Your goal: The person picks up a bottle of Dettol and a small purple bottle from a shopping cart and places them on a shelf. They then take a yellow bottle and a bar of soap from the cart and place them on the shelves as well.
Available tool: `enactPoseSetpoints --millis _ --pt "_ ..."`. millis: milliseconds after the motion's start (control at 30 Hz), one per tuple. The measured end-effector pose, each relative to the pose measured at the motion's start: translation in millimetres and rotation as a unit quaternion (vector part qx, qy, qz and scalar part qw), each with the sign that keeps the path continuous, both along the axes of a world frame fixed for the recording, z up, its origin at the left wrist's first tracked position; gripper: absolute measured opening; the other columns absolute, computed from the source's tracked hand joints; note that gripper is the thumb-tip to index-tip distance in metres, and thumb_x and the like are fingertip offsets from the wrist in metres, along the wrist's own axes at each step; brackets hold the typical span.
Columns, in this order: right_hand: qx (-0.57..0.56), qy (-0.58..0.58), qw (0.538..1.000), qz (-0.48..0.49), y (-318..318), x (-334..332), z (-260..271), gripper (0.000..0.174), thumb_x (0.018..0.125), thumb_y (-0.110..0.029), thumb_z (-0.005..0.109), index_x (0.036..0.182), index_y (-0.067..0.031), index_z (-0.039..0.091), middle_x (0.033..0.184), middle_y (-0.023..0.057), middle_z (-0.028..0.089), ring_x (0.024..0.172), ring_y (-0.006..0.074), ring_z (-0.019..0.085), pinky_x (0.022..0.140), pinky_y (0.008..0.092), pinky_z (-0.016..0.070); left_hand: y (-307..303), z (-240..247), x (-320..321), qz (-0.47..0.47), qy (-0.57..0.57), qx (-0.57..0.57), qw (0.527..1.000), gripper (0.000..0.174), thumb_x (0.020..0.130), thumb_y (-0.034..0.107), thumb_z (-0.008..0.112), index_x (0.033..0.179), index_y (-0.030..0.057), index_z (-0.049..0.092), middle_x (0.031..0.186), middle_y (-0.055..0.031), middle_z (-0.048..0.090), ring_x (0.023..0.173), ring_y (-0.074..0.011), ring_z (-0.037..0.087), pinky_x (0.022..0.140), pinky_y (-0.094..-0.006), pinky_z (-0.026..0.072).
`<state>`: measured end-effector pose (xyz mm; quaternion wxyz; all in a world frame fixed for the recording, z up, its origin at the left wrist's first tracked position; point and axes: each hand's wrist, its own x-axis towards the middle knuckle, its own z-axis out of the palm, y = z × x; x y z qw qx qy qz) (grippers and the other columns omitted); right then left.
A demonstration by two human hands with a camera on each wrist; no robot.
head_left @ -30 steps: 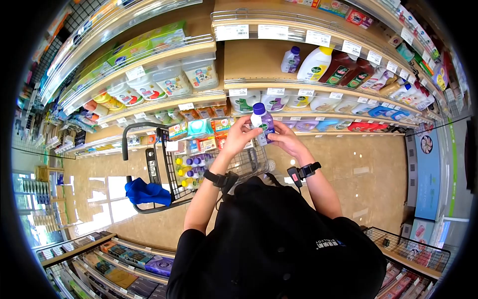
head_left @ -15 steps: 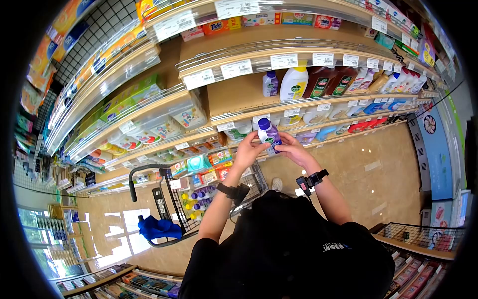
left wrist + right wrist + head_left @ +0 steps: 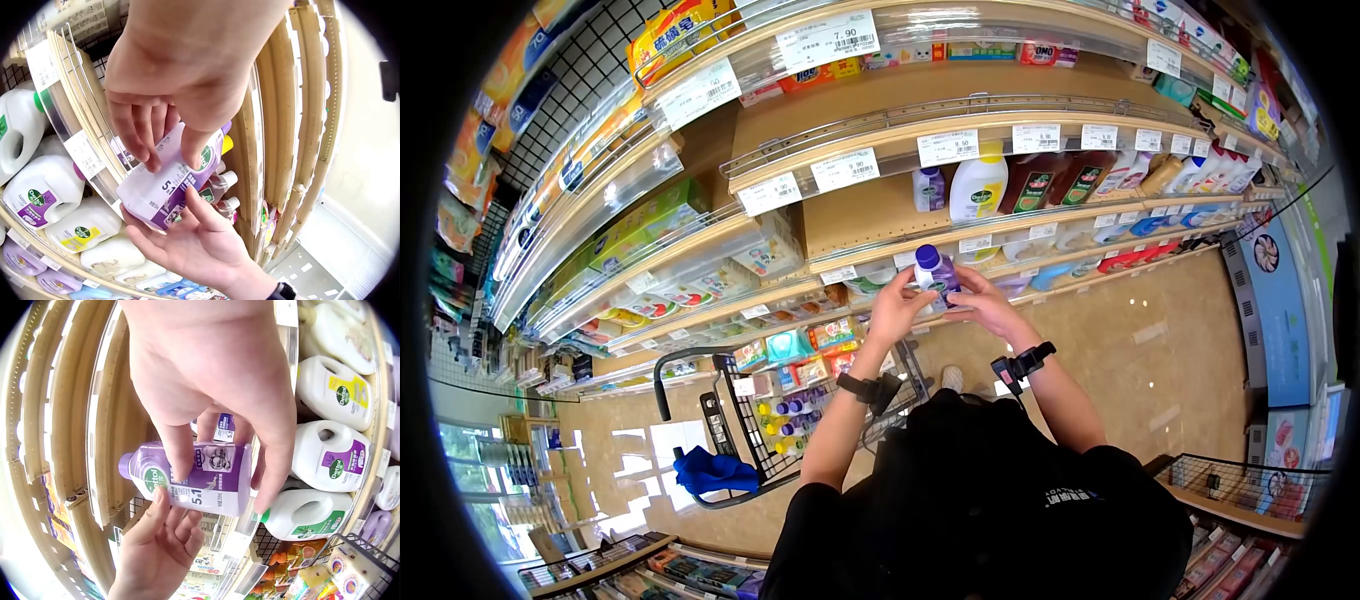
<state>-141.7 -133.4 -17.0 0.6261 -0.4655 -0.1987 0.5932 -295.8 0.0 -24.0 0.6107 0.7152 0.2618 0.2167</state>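
Observation:
A small purple-capped Dettol bottle (image 3: 937, 272) is held in front of the shelves between both hands. My left hand (image 3: 896, 308) grips one side, thumb on the label; in the left wrist view this hand (image 3: 181, 81) comes from above onto the bottle (image 3: 172, 178). From the other side my right hand (image 3: 992, 308) grips it; the right wrist view shows this hand (image 3: 212, 381) with its thumb across the label of the bottle (image 3: 194, 478). A similar purple bottle (image 3: 929, 189) stands on the shelf beside a white yellow-capped bottle (image 3: 978, 190).
A shopping cart (image 3: 745, 425) with several purple-capped and yellow-capped bottles and packets stands at the left, a blue cloth (image 3: 715, 472) on its handle. Shelf edges with price tags (image 3: 948, 147) run above and beyond the hands. Large white jugs (image 3: 47, 194) line a lower shelf.
The head view has shifted, bringing the upper shelves closer. Both hands still hold the bottle, which has tilted slightly since the earliest frame.

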Motion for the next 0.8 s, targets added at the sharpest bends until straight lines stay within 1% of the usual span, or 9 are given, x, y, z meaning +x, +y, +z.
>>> enactPoseSetpoints --millis 33,167,367,567,667,800 --pt "0.002 0.0 1.0 0.001 2 2 0 0.06 0.084 -0.007 0.064 0.136 -0.0055 0.035 0.136 0.0106 0.037 0.112 0.0229 0.052 0.086 0.0402 0.0539 1 0 1 0.003 -0.003 0.002 1.0 0.055 0.076 0.017 0.074 0.125 0.0041 0.052 0.108 -0.0111 0.064 0.074 -0.0147 0.066 0.067 -0.0279 0.0508" --pt "0.014 0.001 1.0 0.004 12 9 -9 0.061 0.084 -0.007 0.065 0.136 -0.0054 0.035 0.134 0.0102 0.039 0.113 0.0223 0.051 0.089 0.0381 0.0523 4 4 4 0.019 0.02 0.015 1.0 0.054 0.076 0.018 0.074 0.124 0.0056 0.053 0.109 -0.0119 0.065 0.078 -0.0167 0.067 0.068 -0.0287 0.0514" --pt "0.02 0.003 1.0 0.008 23 23 -17 0.057 0.084 -0.007 0.065 0.134 -0.0041 0.037 0.128 0.0105 0.043 0.112 0.0208 0.052 0.092 0.0351 0.0504 9 14 14 0.045 0.026 0.044 0.998 0.056 0.075 0.019 0.074 0.125 0.0063 0.053 0.107 -0.0141 0.066 0.078 -0.0176 0.068 0.068 -0.0294 0.0517" --pt "0.03 0.014 0.999 0.01 26 37 -12 0.053 0.085 -0.008 0.064 0.131 -0.0038 0.039 0.121 0.0122 0.047 0.108 0.0207 0.054 0.091 0.034 0.0505 10 17 28 0.062 0.059 0.057 0.995 0.056 0.075 0.021 0.074 0.126 0.0084 0.053 0.092 -0.0128 0.069 0.077 -0.0181 0.069 0.068 -0.0294 0.0512" --pt "0.031 0.038 0.999 0.016 28 48 -19 0.053 0.086 -0.01 0.064 0.131 -0.0041 0.039 0.118 0.0135 0.05 0.107 0.0213 0.056 0.089 0.0337 0.0512 10 19 34 0.089 0.049 0.103 0.989 0.057 0.075 0.021 0.074 0.126 0.0096 0.053 0.087 -0.012 0.07 0.077 -0.0197 0.069 0.067 -0.0295 0.0507" --pt "0.016 0.076 0.997 0.023 30 58 -15 0.052 0.086 -0.011 0.064 0.131 -0.004 0.039 0.117 0.0138 0.054 0.106 0.0211 0.057 0.086 0.0337 0.051 18 12 41 0.095 0.065 0.091 0.989 0.057 0.074 0.021 0.075 0.126 0.01 0.053 0.087 -0.0118 0.07 0.077 -0.0195 0.068 0.068 -0.0306 0.0511"
